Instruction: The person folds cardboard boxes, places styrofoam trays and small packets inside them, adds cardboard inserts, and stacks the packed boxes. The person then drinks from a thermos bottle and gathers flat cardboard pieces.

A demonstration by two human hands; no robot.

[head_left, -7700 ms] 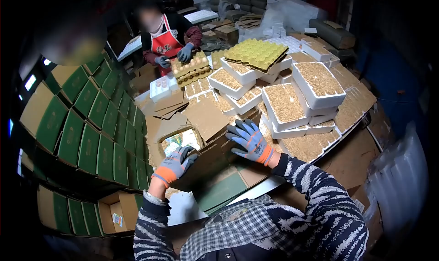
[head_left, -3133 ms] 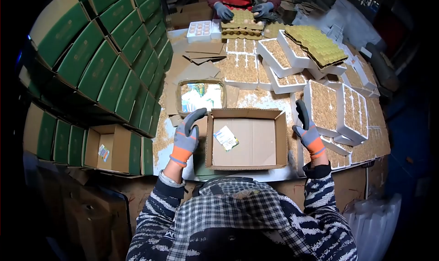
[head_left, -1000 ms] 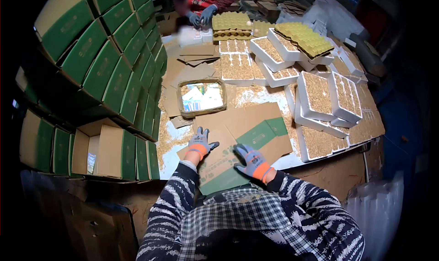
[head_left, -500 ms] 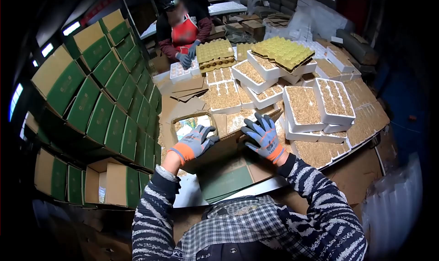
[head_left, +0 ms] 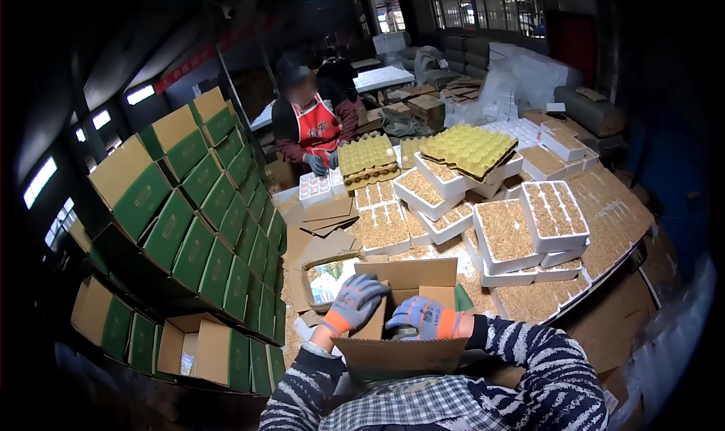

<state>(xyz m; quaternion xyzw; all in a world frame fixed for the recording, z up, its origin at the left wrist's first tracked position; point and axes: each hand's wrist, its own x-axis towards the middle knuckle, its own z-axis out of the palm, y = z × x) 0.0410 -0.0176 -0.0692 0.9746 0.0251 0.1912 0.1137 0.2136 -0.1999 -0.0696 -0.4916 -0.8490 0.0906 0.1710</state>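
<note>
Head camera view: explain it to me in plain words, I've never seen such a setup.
There is no machine here. A person wears one camera on the head, looking forward and down. The gloved left hand is at the left side of an open cardboard box; the gloved right hand reaches into it, and whether it holds anything is hard to tell. On the table beyond are white foam trays of loose tan material, yellow molded trays atop one stack, and a small carton of printed cards. Green-and-brown boxes are stacked at left. Across the table stands another person in a red apron.
</note>
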